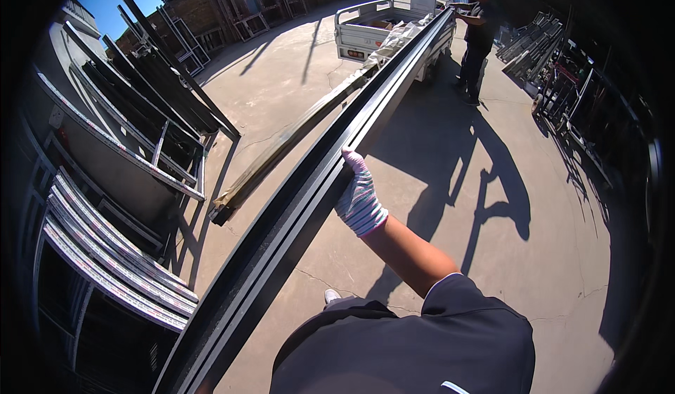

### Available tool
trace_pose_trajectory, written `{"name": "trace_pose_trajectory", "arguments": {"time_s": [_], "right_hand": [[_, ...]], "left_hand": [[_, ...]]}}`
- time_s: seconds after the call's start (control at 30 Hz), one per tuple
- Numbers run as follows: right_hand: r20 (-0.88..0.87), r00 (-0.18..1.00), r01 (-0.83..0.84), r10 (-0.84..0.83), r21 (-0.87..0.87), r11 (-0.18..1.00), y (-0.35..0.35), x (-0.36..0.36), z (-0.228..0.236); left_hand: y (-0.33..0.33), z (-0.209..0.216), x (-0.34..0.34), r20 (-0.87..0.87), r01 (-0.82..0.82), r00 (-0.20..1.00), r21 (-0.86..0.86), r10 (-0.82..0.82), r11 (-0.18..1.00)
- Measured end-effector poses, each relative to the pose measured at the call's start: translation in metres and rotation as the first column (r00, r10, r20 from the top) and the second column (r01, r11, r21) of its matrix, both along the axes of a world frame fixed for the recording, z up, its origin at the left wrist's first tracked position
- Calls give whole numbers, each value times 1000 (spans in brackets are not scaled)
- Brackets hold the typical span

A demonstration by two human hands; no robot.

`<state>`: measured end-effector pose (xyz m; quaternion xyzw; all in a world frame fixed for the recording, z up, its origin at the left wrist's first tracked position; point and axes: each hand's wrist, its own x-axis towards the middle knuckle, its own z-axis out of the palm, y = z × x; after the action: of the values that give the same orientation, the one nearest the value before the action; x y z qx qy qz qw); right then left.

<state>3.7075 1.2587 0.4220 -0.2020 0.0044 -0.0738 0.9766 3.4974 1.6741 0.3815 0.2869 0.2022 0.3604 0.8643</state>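
Observation:
A long dark metal profile (285, 246) with lengthwise grooves runs diagonally from the lower left up to the small cargo truck at the far side. My right hand (361, 200), in a striped knit glove, grips its right edge about midway along, thumb on top and the other fingers hidden beneath. My left hand does not show. At the far end, beside the truck, a person in dark clothes (479, 39) has hands at the profile. A long wrapped bundle of profiles (292, 141) slopes from the truck bed down to the left of mine.
The white truck (357, 39) stands with its bed holding wrapped material. Metal frames (151, 141) and stacked white-edged profiles (116, 257) line the left wall. Scrap lengths (534, 46) and a cart-like frame (573, 119) stand at right. The ground is concrete (541, 274), with shadows across it.

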Motion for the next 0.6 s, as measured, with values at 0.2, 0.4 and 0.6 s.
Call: {"name": "trace_pose_trajectory", "arguments": {"time_s": [0.2, 0.4, 0.6], "right_hand": [[-1, 993, -120, 120, 42, 992, 46, 72, 17], [-7, 954, -297, 299, 97, 950, 118, 130, 4], [-147, 884, -430, 443, 113, 896, 230, 160, -24]], "left_hand": [[15, -2, 113, -14, 103, 995, -10, -103, 995], [36, -8, 209, -8, 200, 980, -24, -200, 979], [74, -28, 283, -29, 279, 959, -67, -281, 958]]}}
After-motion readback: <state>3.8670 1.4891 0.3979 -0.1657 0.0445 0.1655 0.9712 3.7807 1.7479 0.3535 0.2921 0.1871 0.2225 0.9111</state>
